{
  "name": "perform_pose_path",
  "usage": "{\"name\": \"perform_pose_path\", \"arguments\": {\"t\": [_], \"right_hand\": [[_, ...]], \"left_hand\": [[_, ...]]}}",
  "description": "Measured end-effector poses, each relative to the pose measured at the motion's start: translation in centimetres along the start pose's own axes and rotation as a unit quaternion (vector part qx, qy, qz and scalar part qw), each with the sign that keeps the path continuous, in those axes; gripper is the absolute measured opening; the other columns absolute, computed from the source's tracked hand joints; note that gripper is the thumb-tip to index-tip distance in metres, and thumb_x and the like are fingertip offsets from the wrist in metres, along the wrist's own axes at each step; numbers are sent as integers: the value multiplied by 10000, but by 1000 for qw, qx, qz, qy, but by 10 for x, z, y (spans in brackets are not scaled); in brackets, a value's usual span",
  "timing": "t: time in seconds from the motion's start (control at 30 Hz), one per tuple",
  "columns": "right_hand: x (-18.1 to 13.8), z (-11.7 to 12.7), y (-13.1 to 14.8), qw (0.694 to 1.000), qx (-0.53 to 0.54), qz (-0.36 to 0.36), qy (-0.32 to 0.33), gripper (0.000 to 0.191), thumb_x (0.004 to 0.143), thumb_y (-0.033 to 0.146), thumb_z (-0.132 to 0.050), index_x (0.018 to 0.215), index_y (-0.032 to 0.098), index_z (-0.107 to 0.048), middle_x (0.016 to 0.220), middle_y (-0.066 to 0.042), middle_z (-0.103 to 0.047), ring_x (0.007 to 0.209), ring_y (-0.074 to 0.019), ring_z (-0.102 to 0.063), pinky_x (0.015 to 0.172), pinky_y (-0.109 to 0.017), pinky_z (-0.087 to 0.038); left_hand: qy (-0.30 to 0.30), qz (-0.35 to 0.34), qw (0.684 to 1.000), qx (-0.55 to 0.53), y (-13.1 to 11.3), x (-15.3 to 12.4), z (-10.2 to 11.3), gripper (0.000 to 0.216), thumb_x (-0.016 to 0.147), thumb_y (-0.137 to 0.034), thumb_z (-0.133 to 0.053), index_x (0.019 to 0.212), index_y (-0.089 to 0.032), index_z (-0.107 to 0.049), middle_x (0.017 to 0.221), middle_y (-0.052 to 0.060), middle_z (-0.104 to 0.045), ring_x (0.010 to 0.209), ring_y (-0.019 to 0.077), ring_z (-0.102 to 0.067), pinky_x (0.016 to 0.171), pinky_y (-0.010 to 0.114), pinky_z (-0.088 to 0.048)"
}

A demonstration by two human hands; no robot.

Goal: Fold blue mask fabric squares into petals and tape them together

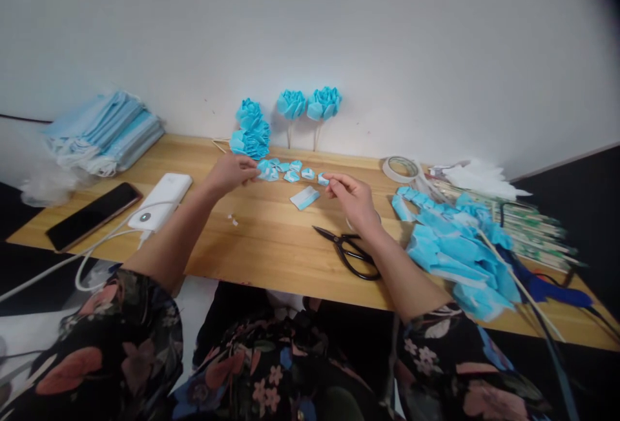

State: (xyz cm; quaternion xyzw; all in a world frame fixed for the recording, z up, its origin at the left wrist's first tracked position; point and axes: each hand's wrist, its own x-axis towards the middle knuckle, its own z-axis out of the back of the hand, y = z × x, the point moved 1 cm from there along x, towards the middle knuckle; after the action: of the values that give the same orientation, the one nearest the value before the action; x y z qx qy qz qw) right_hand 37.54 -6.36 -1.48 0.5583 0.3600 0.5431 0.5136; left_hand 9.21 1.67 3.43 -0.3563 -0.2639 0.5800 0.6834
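Note:
A row of small curled blue-and-white petals (pixel 292 175), apparently cut from mask fabric, lies across the middle of the wooden table. At the row's left end, my left hand (pixel 233 174) pinches the edge of a blue petal (pixel 264 170). My right hand (pixel 352 200) has thumb and forefinger closed on another blue petal (pixel 322 179) at the right end. Just below the row is a flat blue-and-white piece (pixel 305 197). Black-handled scissors (pixel 351 250) rest under my right wrist, blades pointing left. Finished blue flowers on sticks (pixel 324 103) lean against the wall behind.
Stacked blue masks (pixel 109 130), a phone (pixel 94 215) and a white power bank with cable (pixel 162 201) occupy the left side. To the right are a tape roll (pixel 401 168), a heap of blue fabric (pixel 455 240), wrapped sticks (pixel 523 227) and a blue glue gun (pixel 552 288).

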Motion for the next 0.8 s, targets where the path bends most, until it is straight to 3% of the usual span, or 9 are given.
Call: {"name": "perform_pose_path", "arguments": {"t": [0.17, 0.3, 0.47, 0.63, 0.8], "right_hand": [[3, 0, 1, 1000, -1, 12, -10, 283, 834, 375, -627, 978, 188, -784, 743, 7, -697, 659, -122, -612, 700, -290, -519], [4, 1, -1, 1000, -20, 7, -14, 301, 830, 391, -626, 989, 189, -784, 751, 4, -707, 657, -125, -612, 699, -294, -522], [5, 2, -7, 999, -32, 9, -24, 320, 831, 400, -629, 1006, 184, -789, 746, 1, -712, 657, -127, -611, 706, -299, -525], [5, 3, -8, 999, -35, 18, -15, 325, 838, 399, -629, 1011, 178, -793, 739, -1, -713, 655, -128, -617, 691, -295, -515], [5, 3, -6, 999, -27, 16, -23, 313, 836, 404, -633, 1003, 193, -794, 749, -1, -718, 658, -133, -625, 692, -299, -527]], "left_hand": [[-3, -22, 960, 280, 30, 10, 1, 282, 821, -324, -558, 595, -206, -678, 595, 40, -653, 617, 195, -585, 596, 302, -346], [-31, -30, 920, 390, 34, 12, -1, 336, 909, -352, -482, 750, -196, -733, 850, 115, -753, 792, 258, -648, 623, 317, -328], [-51, -35, 904, 423, 35, 8, -7, 339, 943, -413, -499, 1027, -190, -740, 1023, 182, -757, 913, 327, -681, 684, 339, -370], [-13, -45, 911, 409, 36, 1, -12, 346, 976, -373, -432, 960, -201, -731, 1052, 152, -763, 918, 290, -678, 660, 317, -335], [-71, -75, 938, 330, 25, -12, -7, 293, 964, -350, -479, 978, -215, -739, 989, 106, -765, 866, 258, -651, 653, 309, -320]]}}
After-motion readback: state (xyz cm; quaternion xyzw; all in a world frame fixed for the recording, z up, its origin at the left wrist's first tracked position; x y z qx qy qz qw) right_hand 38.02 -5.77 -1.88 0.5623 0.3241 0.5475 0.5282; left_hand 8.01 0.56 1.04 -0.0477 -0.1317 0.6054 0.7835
